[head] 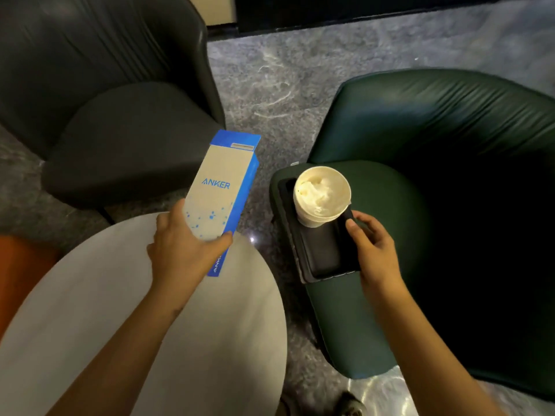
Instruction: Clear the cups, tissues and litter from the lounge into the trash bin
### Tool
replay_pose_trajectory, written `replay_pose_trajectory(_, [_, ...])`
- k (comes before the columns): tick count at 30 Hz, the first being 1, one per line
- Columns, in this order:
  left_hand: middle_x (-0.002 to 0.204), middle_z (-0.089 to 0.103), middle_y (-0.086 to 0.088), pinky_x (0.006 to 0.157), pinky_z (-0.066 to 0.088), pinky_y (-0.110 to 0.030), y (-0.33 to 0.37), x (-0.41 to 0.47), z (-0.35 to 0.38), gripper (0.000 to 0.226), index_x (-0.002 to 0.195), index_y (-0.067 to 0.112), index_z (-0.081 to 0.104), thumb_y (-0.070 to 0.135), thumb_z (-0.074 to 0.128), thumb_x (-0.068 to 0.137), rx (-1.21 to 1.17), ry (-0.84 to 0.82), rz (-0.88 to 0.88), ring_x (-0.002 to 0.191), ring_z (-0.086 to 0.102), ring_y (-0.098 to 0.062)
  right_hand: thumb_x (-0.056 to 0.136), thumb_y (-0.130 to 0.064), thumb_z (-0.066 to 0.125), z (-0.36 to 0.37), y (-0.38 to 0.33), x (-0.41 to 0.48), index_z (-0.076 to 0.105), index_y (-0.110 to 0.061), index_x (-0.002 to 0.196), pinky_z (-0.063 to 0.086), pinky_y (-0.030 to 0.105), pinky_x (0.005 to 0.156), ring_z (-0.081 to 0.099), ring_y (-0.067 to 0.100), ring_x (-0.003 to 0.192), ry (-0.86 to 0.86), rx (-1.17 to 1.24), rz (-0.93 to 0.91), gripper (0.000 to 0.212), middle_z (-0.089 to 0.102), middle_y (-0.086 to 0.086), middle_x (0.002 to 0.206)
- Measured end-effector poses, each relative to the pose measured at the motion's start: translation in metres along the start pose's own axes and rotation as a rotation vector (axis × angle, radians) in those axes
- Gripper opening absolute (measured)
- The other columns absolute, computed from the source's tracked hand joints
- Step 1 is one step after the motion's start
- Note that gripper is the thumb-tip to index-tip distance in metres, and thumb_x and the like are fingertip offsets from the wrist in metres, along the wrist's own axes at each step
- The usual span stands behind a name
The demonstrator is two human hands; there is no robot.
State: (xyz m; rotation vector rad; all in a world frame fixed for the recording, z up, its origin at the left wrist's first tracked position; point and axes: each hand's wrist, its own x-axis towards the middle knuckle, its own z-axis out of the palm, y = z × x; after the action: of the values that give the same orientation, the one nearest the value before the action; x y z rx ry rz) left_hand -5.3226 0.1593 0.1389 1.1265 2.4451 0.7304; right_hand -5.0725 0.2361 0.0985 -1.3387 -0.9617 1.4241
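- Your left hand [180,247]: fingers wrapped round the box [220,187], above the counter [228,325].
- Your right hand [372,244]: fingers pinch the tray [322,256] edge, thumb on top; cup [321,196] stands on it.

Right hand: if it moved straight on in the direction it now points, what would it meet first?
Probably the cup. The right hand grips the edge of the black tray and points up and left across it, to where the cup stands. Depth is unclear from this one view.
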Motion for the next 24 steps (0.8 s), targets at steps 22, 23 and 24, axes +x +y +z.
replay_pose_trajectory(22, [0.097,0.038,0.004,0.092,0.043,-0.05,0.439,-0.274,0.168,0.063,0.119,0.025,0.045,0.046,0.073,0.066,-0.138,-0.339,0.734,0.105,0.049,-0.029,0.086,-0.022,0.064,-0.503,-0.168,-0.112,0.062,-0.027,0.086,0.054,0.02,0.058,0.065,0.002,0.063,0.736,0.188,-0.161,0.006,0.066,-0.006,0.079])
replay_pose_trajectory(23, [0.098,0.038,0.004,0.091,0.043,-0.05,0.455,-0.29,0.179,0.064,0.119,0.025,0.045,0.046,0.073,0.066,-0.129,-0.364,0.762,0.104,0.05,-0.03,0.085,-0.022,0.064,-0.525,-0.17,-0.123,0.062,-0.027,0.084,0.053,0.017,0.054,0.064,0.0,0.06,0.784,0.199,-0.175,0.006,0.066,-0.006,0.077])
replay_pose_trajectory(24, [0.097,0.038,0.003,0.091,0.043,-0.049,0.469,-0.307,0.191,0.064,0.119,0.025,0.045,0.047,0.073,0.065,-0.119,-0.387,0.794,0.103,0.05,-0.03,0.085,-0.022,0.064,-0.547,-0.17,-0.135,0.062,-0.027,0.084,0.052,0.016,0.052,0.064,-0.001,0.059,0.829,0.208,-0.186,0.006,0.067,-0.006,0.076])
